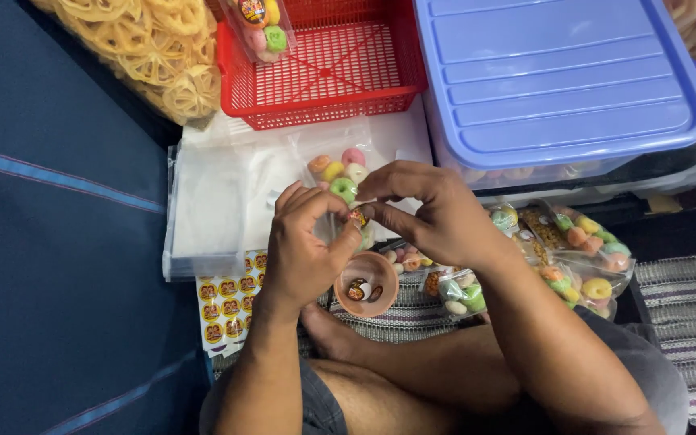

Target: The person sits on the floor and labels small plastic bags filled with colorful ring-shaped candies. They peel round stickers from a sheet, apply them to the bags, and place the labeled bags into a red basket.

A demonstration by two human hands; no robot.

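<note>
the left hand [304, 242] and right hand [432, 213] are meeting over a clear pouch [340, 181] of coloured rings; both are pinching at its lower edge, where a small round sticker [357, 216] is sitting between the fingertips; whether the sticker is already pressed flat on the pouch cannot be told; the pouch is lying on a stack of empty bags [219, 201], just in front of the red basket [324, 68].

progress, as judged from the layout: one stickered pouch [258, 24] is resting in the basket, so at least one unit appears finished; several filled pouches [582, 250] are piling up beside the right forearm, and their stickers cannot be made out; the sticker sheet [227, 310] near the left wrist is holding many stickers; a pink cup [366, 283] below the hands is holding one or two more; the stack of empty bags looks thick, so much work appears to be left.
</note>
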